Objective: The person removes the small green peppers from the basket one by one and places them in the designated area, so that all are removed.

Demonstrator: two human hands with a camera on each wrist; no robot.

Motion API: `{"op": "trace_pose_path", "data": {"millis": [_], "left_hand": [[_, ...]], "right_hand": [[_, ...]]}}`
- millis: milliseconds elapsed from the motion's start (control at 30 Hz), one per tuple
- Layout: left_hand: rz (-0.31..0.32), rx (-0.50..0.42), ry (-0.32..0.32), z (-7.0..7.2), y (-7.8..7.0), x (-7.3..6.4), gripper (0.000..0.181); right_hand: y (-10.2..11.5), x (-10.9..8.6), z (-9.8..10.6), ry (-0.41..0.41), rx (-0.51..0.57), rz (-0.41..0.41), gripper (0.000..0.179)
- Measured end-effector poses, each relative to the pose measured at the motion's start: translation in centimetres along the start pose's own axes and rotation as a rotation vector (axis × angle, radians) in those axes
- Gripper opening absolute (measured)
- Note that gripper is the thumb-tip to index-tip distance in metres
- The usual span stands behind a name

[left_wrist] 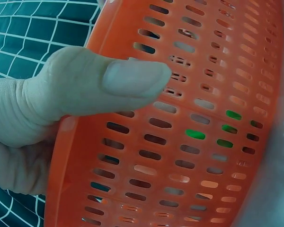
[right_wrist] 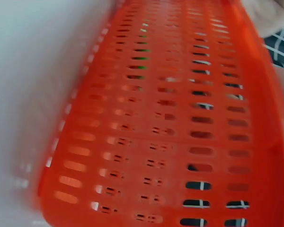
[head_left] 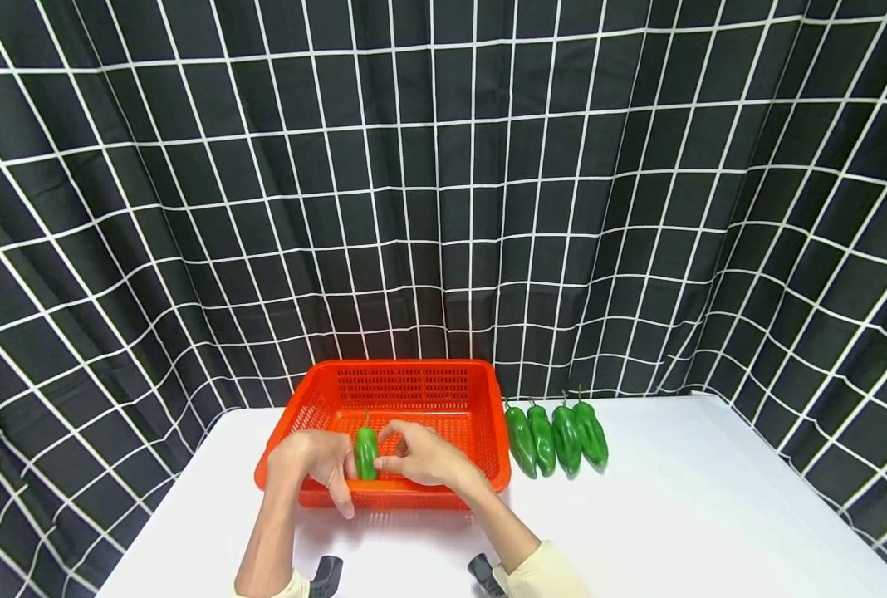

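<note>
A glossy green chili pepper (head_left: 366,453) lies in the near part of the red plastic basket (head_left: 402,373), its stem pointing away from me. My left hand (head_left: 322,459) straddles the basket's near wall at the pepper's left. Its thumb (left_wrist: 132,80) extends straight along the outside of the slotted wall, while the other fingers reach inside and are mostly hidden. From the right, my right hand (head_left: 423,455) reaches over the rim, thumb and index finger parted at the pepper's right side. In the right wrist view, the basket wall (right_wrist: 180,142) hides most of that hand.
Several green peppers (head_left: 566,440) lie in a row on the white table (head_left: 675,498), right of the basket. A black curtain with a white grid (head_left: 458,208) hangs behind and along both sides.
</note>
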State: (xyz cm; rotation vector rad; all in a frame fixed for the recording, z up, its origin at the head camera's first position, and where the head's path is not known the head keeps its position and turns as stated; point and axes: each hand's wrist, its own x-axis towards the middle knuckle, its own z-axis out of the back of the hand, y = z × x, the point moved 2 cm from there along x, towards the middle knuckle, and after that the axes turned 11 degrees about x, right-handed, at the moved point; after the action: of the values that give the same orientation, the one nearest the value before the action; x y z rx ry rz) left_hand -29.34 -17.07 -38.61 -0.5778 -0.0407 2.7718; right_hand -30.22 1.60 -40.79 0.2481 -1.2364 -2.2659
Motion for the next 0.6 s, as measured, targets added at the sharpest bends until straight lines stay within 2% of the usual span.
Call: {"op": "trace_pose_path", "data": {"millis": [67,200,433,600], "left_hand": [[0.008,0.001,0.002,0.1,0.1,0.0,0.040],[0.026,0.001,-0.003,0.1,0.2,-0.2,0.044],[0.017,0.011,-0.017,-0.1,-0.1,-0.2,0.040],[0.002,0.022,-0.036,-0.1,-0.4,-0.4,0.033]], "right_hand": [[0.0,0.3,-0.4,0.014,-0.016,-0.015,0.039],[0.0,0.8,-0.8,0.037,-0.116,-0.043,0.042],[0.0,2.0,-1.5,0.157,-0.238,-0.050,0.048],[0.1,2.9,-2.1,0.266,-0.340,-0.098,0.057]]}}
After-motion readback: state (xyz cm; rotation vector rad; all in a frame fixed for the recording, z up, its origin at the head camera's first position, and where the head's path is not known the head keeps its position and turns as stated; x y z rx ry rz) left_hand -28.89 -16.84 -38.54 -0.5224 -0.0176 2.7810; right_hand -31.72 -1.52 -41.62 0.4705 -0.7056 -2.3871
